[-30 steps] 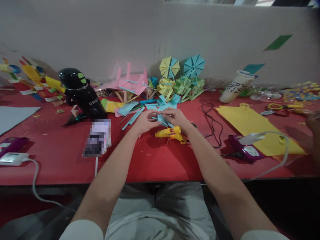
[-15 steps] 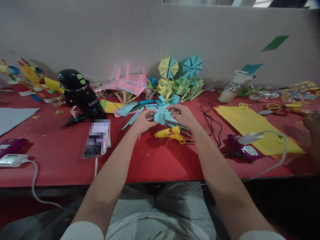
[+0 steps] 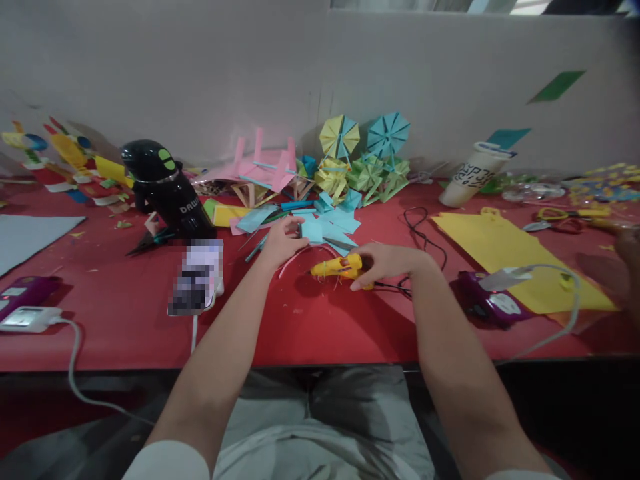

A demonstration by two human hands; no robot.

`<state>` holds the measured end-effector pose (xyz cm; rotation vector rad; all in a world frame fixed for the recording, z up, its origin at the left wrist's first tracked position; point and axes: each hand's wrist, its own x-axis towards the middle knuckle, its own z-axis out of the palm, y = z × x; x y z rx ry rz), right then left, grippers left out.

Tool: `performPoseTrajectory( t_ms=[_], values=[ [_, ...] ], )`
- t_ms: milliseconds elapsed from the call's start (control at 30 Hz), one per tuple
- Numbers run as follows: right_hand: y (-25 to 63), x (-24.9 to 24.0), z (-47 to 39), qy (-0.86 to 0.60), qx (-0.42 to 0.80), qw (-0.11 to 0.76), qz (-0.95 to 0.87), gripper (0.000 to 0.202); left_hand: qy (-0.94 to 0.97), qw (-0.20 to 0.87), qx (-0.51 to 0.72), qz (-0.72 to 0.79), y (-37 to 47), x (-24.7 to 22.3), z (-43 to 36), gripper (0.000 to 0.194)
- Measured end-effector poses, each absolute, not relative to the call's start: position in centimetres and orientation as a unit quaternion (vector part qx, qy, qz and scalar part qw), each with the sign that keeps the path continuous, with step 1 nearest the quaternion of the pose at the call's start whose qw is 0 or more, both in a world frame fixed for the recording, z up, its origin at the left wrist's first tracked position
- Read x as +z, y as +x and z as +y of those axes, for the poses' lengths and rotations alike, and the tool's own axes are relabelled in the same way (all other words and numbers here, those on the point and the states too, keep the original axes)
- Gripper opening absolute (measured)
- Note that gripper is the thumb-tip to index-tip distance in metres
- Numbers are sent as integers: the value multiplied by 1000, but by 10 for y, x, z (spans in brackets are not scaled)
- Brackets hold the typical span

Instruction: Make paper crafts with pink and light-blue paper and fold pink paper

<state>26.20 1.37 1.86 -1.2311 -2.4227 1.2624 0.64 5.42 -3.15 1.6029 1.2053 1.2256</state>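
Observation:
My left hand (image 3: pixel 285 244) is closed at the edge of a light-blue folded paper piece (image 3: pixel 313 231), thumb and fingers at its left side. My right hand (image 3: pixel 386 263) has its fingers curled round the handle end of a yellow hot glue gun (image 3: pixel 333 267), whose nozzle points left just above the red tabletop. Its black cord trails off to the right. More light-blue paper pieces (image 3: pixel 343 219) lie just behind the folded one. A thin pink strip (image 3: pixel 286 269) curves between my hands.
A black bottle (image 3: pixel 173 193) and a phone (image 3: pixel 197 277) stand on the left. Paper models (image 3: pixel 350 170) line the back wall. To the right are a paper cup (image 3: pixel 473 175), yellow sheets (image 3: pixel 480 253), scissors (image 3: pixel 550 219) and a purple power block (image 3: pixel 493 300). Another person's hand (image 3: pixel 627 250) shows at the right edge.
My right hand has left the blue paper and come down and right onto the glue gun. My left hand stays at the folded paper.

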Motion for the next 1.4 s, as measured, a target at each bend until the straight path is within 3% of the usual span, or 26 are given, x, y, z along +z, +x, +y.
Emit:
performPoseTrajectory(
  t_ms=[133, 367, 567, 1400],
  values=[
    [253, 18, 13, -408, 438, 100, -795, 34, 627, 395, 477, 472, 6, -33, 55, 46],
    [272, 17, 18, -444, 461, 293, -710, 50, 628, 400, 462, 481, 8, -30, 53, 48],
    [265, -1, 33, -463, 444, 349, -684, 47, 632, 404, 468, 467, 13, -27, 48, 45],
    [259, 2, 31, -496, 407, 311, -702, 34, 620, 408, 455, 492, 16, -20, 44, 47]
  ],
)
